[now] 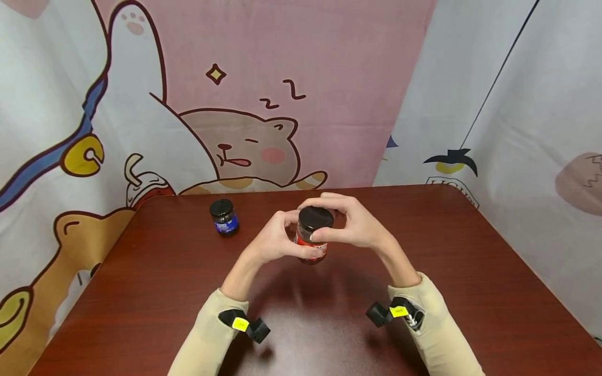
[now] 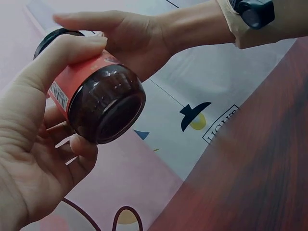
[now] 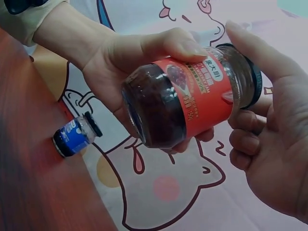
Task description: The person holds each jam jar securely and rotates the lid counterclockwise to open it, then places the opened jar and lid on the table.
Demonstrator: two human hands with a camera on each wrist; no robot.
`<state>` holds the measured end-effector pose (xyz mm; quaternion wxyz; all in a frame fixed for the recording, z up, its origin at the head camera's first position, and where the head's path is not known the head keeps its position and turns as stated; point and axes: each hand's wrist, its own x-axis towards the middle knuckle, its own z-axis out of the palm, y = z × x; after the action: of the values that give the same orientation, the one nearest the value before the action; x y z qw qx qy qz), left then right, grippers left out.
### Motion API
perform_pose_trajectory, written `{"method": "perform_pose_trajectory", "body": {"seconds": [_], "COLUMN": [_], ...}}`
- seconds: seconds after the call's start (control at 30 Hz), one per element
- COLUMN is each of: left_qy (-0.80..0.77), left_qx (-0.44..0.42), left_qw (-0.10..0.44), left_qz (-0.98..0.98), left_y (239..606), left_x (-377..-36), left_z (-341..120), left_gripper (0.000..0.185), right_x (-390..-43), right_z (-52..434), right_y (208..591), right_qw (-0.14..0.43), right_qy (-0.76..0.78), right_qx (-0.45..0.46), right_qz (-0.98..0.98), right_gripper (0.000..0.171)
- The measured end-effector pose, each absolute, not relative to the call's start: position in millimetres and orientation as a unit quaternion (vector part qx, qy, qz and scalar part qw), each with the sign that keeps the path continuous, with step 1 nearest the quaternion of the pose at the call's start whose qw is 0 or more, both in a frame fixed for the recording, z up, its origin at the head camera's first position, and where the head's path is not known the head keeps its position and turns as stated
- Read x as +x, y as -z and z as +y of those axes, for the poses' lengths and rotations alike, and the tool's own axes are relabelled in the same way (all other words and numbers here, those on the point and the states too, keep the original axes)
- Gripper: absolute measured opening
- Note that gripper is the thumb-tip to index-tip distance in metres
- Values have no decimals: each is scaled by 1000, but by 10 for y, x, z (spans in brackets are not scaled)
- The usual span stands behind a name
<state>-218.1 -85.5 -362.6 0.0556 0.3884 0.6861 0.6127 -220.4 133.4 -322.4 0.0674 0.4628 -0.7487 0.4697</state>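
Well off to the left of both hands, a small blue-labelled jar [image 1: 224, 216] with a black cap stands upright on the table [image 1: 141, 292], touched by nothing. Nearer the middle, the left hand [image 1: 275, 241] is wrapped round the body of the red-labelled jar [image 1: 312, 237], the thumb lying over the label and the other fingers curled beneath the glass, as the left wrist view shows [image 2: 103, 103]. The jar is held up off the table between the two hands, tilted, its base turned toward the person and its top away. To the right of it, the right hand [image 1: 350, 224] closes over the black lid [image 1: 315, 218], fingertips spread round its rim; in the right wrist view the thumb lies along the lid's edge [image 3: 254, 77] while the other fingers are curled just below it. The jar looks like thick glass filled with a dark preserve, so I would judge it fairly heavy for its bulk, rigid, and breakable if dropped on the hard tabletop. The bare glass near the base is smooth and probably slippery; the paper label round the middle should give better purchase, which is where the left palm sits. The lid's ribbed edge looks like the natural place for the right fingers to bite, since its flat top offers nothing to turn against. With the jar tilted and unsupported, a firm hold on the body seems to matter more than the hold on the lid
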Motion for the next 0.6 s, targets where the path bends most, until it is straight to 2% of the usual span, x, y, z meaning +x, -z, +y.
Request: {"method": "perform_pose_trajectory", "body": {"seconds": [0.1, 0.2, 0.37, 0.5, 0.6], "left_qy": [-609, -603, -551, -498, -477], "left_qx": [387, 373, 303, 251, 228], "left_qw": [41, 7, -111, -196, -228], "left_qz": [691, 706, 770, 807, 818], "left_y": [3618, 3604, 3599, 3619, 3633], "left_x": [-2180, -2177, -2156, -2134, -2118], "left_z": [-847, -832, -781, -715, -677], "left_gripper": [37, 37, 34, 35, 35], "right_x": [-2218, -2230, -2212, -2204, -2204], "right_z": [1358, 1365, 1328, 1267, 1227], "right_y": [3232, 3242, 3251, 3279, 3302], "right_qw": [57, 70, 114, 141, 167], "right_qy": [-476, -483, -488, -472, -456], "right_qx": [459, 441, 385, 345, 326], "right_qz": [-748, -753, -775, -799, -811], "right_gripper": [57, 62, 49, 52, 55]}}
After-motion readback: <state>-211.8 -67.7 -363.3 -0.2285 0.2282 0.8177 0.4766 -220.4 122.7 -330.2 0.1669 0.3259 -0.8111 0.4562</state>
